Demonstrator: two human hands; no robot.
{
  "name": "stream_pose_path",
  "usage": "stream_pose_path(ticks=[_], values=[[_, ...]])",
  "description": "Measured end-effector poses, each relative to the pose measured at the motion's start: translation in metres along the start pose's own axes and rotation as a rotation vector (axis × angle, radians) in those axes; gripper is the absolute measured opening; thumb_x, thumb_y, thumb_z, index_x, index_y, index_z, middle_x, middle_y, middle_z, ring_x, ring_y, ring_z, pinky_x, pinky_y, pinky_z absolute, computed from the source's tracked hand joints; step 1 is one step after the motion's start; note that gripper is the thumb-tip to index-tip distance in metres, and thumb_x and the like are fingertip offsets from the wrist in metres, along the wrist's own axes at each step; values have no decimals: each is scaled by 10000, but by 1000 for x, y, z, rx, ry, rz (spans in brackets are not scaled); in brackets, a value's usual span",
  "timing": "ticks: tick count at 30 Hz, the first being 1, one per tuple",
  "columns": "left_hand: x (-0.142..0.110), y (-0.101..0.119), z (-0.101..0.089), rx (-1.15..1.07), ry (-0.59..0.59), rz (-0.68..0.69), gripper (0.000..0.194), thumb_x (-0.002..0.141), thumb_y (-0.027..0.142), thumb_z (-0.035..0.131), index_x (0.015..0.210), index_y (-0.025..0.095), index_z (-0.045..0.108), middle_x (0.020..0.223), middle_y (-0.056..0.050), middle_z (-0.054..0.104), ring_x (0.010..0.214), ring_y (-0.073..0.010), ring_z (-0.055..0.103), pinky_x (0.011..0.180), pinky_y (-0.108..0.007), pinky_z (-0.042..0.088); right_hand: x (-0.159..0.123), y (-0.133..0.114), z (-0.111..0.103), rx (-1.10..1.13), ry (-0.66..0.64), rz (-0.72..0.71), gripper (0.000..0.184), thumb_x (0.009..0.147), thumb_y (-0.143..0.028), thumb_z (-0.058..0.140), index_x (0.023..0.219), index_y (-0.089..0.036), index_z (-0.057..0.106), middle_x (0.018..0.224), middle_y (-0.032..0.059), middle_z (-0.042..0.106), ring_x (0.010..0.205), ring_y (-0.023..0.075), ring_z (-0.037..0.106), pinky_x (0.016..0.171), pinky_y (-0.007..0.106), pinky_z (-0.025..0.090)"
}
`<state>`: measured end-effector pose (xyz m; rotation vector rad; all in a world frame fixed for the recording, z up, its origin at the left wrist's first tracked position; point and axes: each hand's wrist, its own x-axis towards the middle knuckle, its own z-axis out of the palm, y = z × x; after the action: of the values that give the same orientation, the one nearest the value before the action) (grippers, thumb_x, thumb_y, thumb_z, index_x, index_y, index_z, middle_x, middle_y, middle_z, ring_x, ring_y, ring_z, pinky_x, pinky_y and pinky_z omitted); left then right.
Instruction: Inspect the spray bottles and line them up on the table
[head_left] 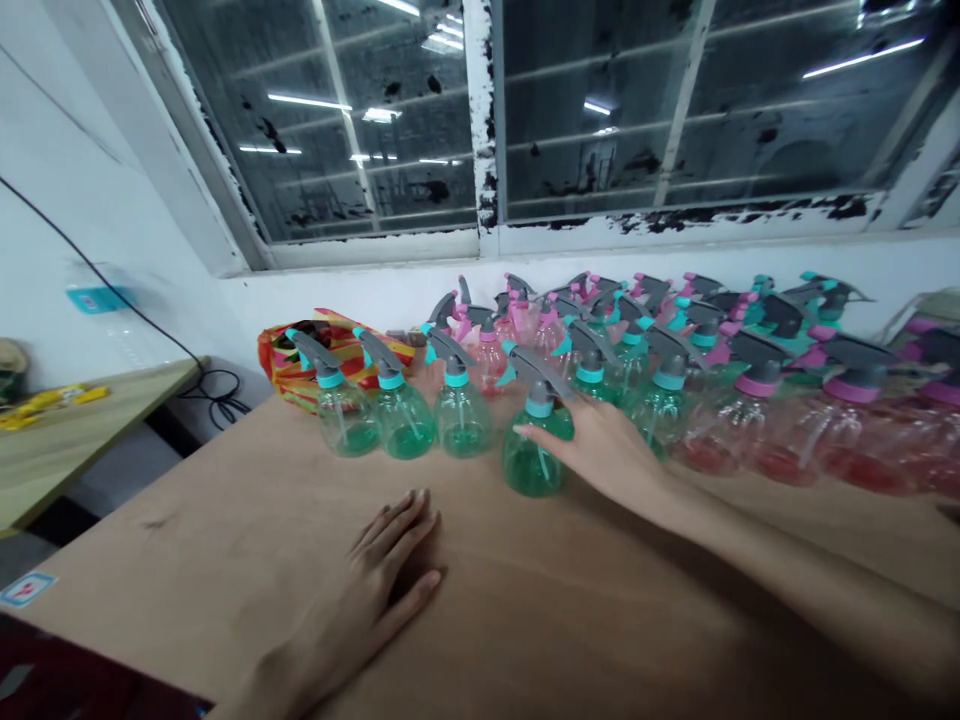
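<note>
My right hand is wrapped round a green spray bottle with a turquoise collar and a grey trigger head. Its thumb lies across the front of the bottle, and the other fingers are hidden behind. The bottle stands upright, in front of the rows. My left hand rests on the wooden table with its fingers stretched out, holding nothing. Beyond it stand three more green spray bottles, a left one, a middle one and a right one.
Several pink spray bottles and more green ones fill the right and back, up to the wall. A red and yellow plastic bag lies at the back left. A second table with yellow pieces stands left, near a black cable.
</note>
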<state>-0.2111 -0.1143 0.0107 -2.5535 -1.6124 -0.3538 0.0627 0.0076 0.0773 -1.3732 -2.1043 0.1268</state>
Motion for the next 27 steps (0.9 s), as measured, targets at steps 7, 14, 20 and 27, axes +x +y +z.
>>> stream_pose_path(ticks=[7,14,20,27], values=[[37,58,12,-142,-101,125,683,908,522,470,1460,236,187,1501,-80,251,1358,-284,253,1088,-494,258,-69,13,-53,-136,-75,-80,528,810,-644,452,1029,-203,641,567,52,642,548,265,637,467,345,415],[93,133,19,-499,-235,135,870,816,581,581,1467,225,126,1471,-134,307,1329,-332,303,1061,-515,276,-103,49,-89,-6,-118,-70,429,818,-561,522,1043,-205,605,812,55,710,689,238,676,538,329,492],[135,170,31,-759,-243,199,844,733,455,722,1407,235,265,1354,-113,448,1247,-326,407,1003,-501,341,-113,75,-121,29,-144,-36,444,757,-556,607,1028,-204,612,893,44,697,743,219,666,611,329,522],[156,193,29,-754,-262,258,782,710,403,749,1354,232,339,1324,-92,478,1223,-297,433,1002,-479,345,-105,98,-115,356,25,-29,469,713,-449,689,1088,-222,521,1004,40,641,898,206,614,743,319,514]])
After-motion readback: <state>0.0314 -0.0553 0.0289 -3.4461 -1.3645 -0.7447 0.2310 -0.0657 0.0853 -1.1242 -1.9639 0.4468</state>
